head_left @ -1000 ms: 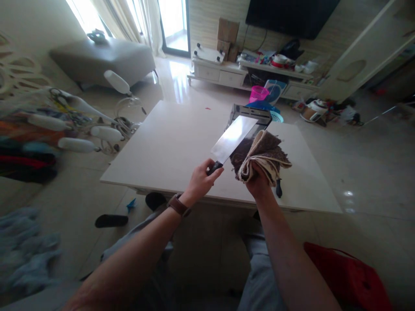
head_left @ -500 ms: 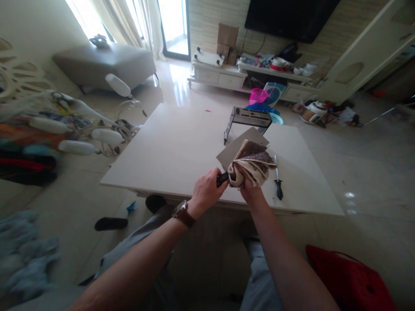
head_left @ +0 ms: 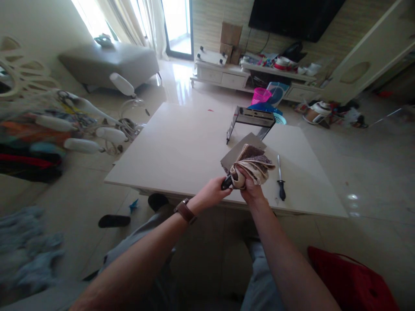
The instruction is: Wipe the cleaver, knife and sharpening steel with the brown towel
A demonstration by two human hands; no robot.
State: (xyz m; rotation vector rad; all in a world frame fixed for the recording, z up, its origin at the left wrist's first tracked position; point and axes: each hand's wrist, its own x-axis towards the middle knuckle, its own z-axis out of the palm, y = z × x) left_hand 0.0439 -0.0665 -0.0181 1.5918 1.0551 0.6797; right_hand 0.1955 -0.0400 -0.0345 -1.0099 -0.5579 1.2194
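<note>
My left hand [head_left: 212, 192] is closed round the black handle of a cleaver [head_left: 239, 152]. The broad grey blade points away from me, over the white table. Bunched in my right hand [head_left: 251, 190] is a folded brown and beige cloth [head_left: 256, 166], pressed against the cleaver where handle meets blade; it hides that part. To the right of the cloth, a sharpening steel [head_left: 282, 189] with a black handle lies on the table. A metal and black knife rack [head_left: 254, 115] stands just beyond the blade.
The white table [head_left: 168, 147] spans the middle, with a small red scrap [head_left: 210, 110] on it. A fallen lamp-like fixture [head_left: 112, 134] lies at left. On the floor are a black slipper [head_left: 114, 221] and, at lower right, a red bag [head_left: 350, 276].
My left wrist has turned, so the watch face no longer shows, and more of the black handle is visible. The cleaver has tilted slightly in the cloth. The view has shifted a little.
</note>
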